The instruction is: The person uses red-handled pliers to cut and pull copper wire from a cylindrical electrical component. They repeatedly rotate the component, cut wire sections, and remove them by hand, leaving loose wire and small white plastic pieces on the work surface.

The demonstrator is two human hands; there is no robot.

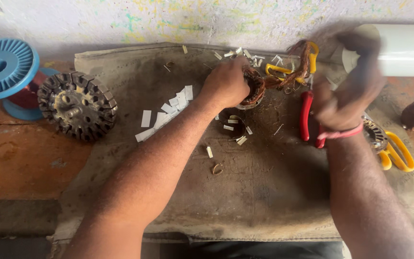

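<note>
Left hand (226,85) has its grip closed on a wound stator (254,88), pinning it to the cloth-covered bench (264,192) so it stays put. Right hand (348,91) is raised and motion-blurred just right of it; can't tell if that grip is open or holding anything. Loose copper wire (298,67) trails off the stator. Red-handled pliers (306,115) lie under the right hand, paper slot insulators (168,111) left of the left grip, within reach.

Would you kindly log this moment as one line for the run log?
left hand: gripping copper-wound round stator | right hand: raised, blurred, grasp unclear | surface: grey cloth mat
</note>
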